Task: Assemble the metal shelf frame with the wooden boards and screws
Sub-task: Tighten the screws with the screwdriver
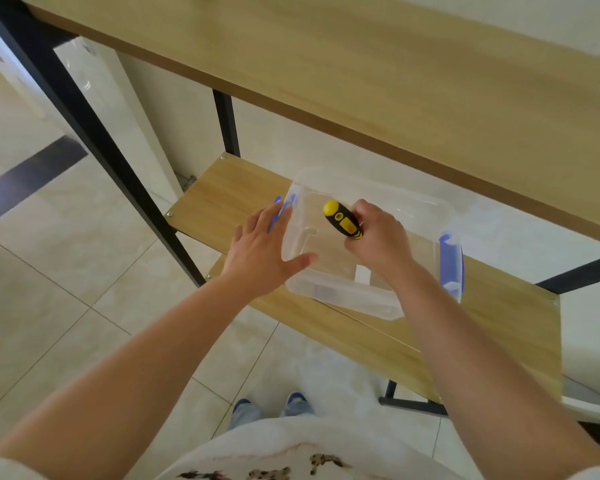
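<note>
Hands first: your left hand [262, 249] lies flat with fingers straight and spread, pressed against the left wall of the clear plastic box [378, 292], thumb along its near-left corner and fingertips by the blue latch [278, 213]. Your right hand [378, 239] reaches over the box's open top, its fingers curled tight round the yellow-and-black screwdriver [343, 220], handle butt pointing up and left; the blade is hidden.

The box sits on the lower wooden board [236, 188], near its front edge, with bare board toward the left corners and toward the right end. The upper wooden board [361, 64] overhangs the box's far side. The black metal frame [94, 133] has a post just left of your left hand. Screws [169, 214] sit in the lower board's left corners.
</note>
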